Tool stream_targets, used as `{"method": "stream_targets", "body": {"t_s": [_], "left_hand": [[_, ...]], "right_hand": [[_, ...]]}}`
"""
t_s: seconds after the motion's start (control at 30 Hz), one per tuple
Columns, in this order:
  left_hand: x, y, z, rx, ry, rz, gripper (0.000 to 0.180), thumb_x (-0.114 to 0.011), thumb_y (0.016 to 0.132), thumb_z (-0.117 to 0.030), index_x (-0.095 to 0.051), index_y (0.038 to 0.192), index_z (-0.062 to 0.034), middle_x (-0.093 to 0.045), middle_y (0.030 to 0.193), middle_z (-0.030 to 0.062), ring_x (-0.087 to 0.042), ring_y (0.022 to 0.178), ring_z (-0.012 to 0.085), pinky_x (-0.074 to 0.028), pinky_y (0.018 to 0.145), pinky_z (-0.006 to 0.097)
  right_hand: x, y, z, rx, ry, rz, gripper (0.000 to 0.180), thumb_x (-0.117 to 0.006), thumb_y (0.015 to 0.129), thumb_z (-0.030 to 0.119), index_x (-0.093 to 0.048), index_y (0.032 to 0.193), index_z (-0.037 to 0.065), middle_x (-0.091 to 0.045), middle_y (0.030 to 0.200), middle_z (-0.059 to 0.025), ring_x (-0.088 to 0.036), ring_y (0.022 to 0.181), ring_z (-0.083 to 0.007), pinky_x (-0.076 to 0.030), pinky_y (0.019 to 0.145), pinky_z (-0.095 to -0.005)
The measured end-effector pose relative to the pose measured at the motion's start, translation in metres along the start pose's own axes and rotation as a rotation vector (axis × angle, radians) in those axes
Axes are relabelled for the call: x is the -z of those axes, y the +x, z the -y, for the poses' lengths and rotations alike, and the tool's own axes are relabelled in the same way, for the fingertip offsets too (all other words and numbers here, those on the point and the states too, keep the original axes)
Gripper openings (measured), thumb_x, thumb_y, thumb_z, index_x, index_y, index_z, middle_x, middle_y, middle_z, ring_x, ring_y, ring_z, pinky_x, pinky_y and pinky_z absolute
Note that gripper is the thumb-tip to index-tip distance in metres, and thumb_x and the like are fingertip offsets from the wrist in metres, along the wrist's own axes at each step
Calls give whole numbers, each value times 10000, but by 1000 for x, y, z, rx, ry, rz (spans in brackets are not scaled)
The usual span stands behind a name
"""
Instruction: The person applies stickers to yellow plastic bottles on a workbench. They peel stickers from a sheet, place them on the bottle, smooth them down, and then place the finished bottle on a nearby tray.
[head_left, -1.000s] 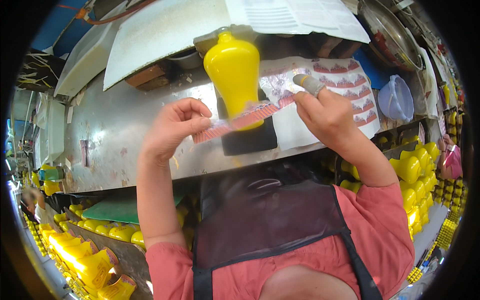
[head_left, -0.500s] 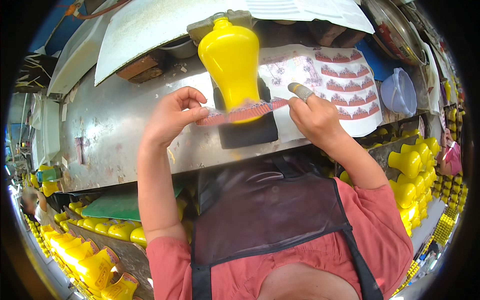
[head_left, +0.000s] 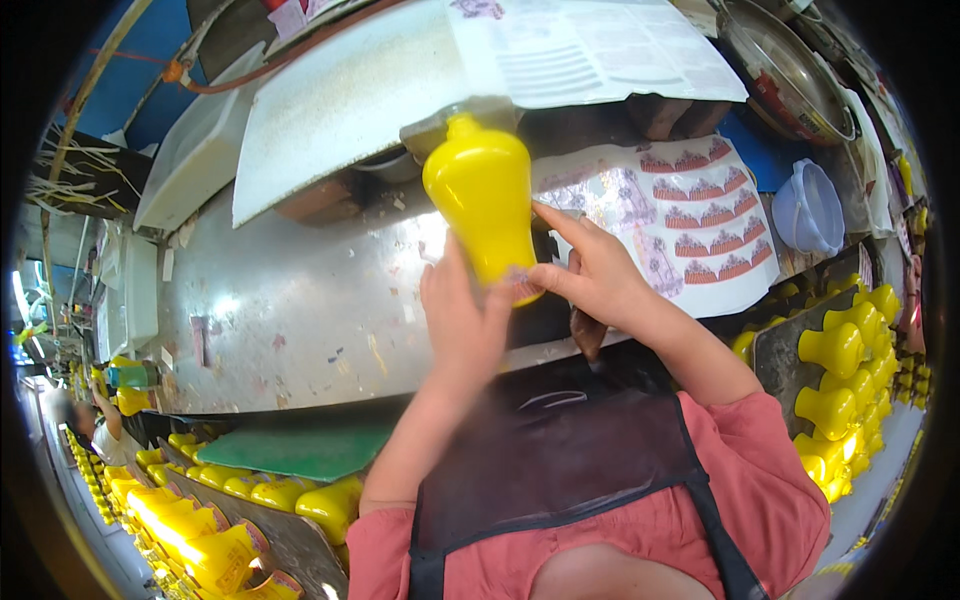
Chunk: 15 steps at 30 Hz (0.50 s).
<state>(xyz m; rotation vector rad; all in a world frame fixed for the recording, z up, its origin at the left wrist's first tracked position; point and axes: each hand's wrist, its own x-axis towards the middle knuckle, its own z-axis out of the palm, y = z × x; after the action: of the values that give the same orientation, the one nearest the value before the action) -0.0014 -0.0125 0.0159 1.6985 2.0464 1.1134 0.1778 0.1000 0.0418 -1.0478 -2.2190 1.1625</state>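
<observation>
A glossy yellow vase [head_left: 482, 200] lies on its side on the metal table, its narrow mouth pointing away from me and its flared foot toward me. My left hand [head_left: 462, 315], partly blurred, curls against the left side of the foot. From the right, my right hand [head_left: 598, 275] grips the vase, fingers along its side and thumb pressed near the foot. Between my thumbs a reddish patterned decal strip [head_left: 522, 286] shows on the foot; its ends are hidden by my hands. A dark support under the vase is mostly covered.
A sheet of decals [head_left: 710, 220] lies to the right, with a lavender bucket [head_left: 808, 208] beyond it. White boards [head_left: 350, 120] stand raised at the back. Rows of yellow vases sit below the table at left [head_left: 215, 550] and right [head_left: 840, 400]. Another person [head_left: 108, 435] is at far left.
The decal strip, stretched between both hands half a second ago, now lies against the vase's foot. Both hands have closed in on the vase. My view has shifted slightly.
</observation>
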Motion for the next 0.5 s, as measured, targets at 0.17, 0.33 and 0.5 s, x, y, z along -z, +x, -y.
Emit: {"method": "stream_targets", "body": {"t_s": [0.17, 0.33, 0.5], "left_hand": [[-10, 3, 0, 45, -173, -37, 737, -607, 962, -265, -310, 1550, 66, -588, 1302, 266, -560, 1195, 405, -382, 1048, 490], [-10, 2, 6, 62, -332, 32, 729, -555, 993, -244, -253, 1587, 53, -533, 1416, 231, -528, 1271, 352, -383, 1091, 437], [-7, 4, 8, 51, -382, 78, 741, -518, 1007, -248, -207, 1612, 45, -473, 1497, 219, -490, 1331, 326, -359, 1132, 415]], "right_hand": [[-5, 5, 7, -87, -29, -25, 891, -831, 770, 335, -470, 1537, 60, -590, 949, -154, -543, 635, -157, -476, 643, -312], [-5, 1, 7, -109, 105, -19, 926, -869, 747, 288, -460, 1548, 67, -594, 966, -131, -497, 586, -105, -444, 578, -267], [-8, 1, 4, -108, 189, -30, 955, -902, 708, 229, -469, 1546, 79, -622, 1061, -137, -478, 571, -68, -430, 550, -237]]}}
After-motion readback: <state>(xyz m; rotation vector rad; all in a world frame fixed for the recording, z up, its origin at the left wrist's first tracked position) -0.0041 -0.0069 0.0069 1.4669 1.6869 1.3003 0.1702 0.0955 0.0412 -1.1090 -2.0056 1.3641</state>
